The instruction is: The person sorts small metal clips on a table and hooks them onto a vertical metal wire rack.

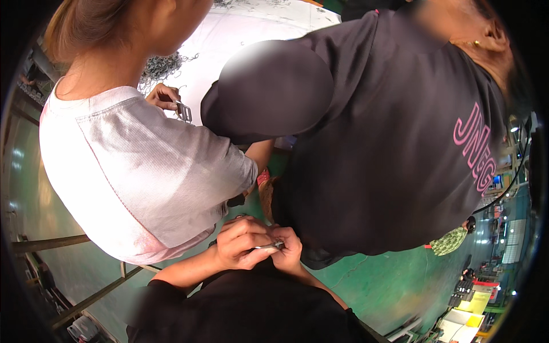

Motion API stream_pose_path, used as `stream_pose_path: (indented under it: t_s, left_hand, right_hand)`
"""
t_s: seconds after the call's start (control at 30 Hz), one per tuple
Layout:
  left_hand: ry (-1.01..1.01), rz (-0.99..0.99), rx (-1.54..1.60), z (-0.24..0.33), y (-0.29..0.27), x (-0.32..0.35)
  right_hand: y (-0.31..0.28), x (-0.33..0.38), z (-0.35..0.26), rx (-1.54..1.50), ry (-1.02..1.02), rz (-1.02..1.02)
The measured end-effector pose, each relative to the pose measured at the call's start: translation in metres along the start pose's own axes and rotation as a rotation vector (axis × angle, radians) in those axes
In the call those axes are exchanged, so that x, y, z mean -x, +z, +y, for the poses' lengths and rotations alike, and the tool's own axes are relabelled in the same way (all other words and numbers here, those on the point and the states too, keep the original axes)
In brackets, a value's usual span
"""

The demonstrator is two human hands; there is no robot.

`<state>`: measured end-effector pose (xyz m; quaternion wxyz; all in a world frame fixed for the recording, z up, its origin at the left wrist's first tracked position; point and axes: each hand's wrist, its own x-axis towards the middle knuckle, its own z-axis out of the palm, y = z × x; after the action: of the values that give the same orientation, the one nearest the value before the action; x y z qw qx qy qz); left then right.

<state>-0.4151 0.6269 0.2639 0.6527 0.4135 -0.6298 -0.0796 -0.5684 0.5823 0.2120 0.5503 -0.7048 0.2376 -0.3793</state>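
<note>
Close in front of my black shirt, my two hands are together. My left hand is closed, with its fingers curled round a small silvery metal piece. The piece's near end sticks out between my hands, and the rest is hidden by my fingers. My right hand pinches the same piece from the other side. What exact kind of part it is, I cannot make out.
A person in a light grey shirt stands ahead left, a metal buckle in their hand. Another person in a black top blocks the right. Beyond them a white table bears a pile of dark metal parts. The floor is green.
</note>
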Motion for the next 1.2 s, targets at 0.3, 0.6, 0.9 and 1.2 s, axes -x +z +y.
stream_pose_path:
  t_s: [0.3, 0.6, 0.9, 1.2]
  left_hand:
    - [0.001, 0.037, 0.011, -0.005, 0.006, 0.002]
    - [0.044, 0.082, 0.006, -0.009, 0.011, 0.014]
    - [0.035, 0.129, -0.040, -0.003, 0.007, 0.004]
    - [0.061, 0.159, -0.052, -0.006, 0.009, 0.003]
  right_hand:
    - [-0.004, -0.013, 0.002, -0.032, -0.038, -0.032]
    - [-0.006, -0.005, 0.014, -0.033, -0.053, -0.046]
    - [-0.006, -0.011, 0.008, -0.119, -0.052, -0.074]
    - [-0.006, -0.012, 0.011, -0.177, -0.051, -0.085]
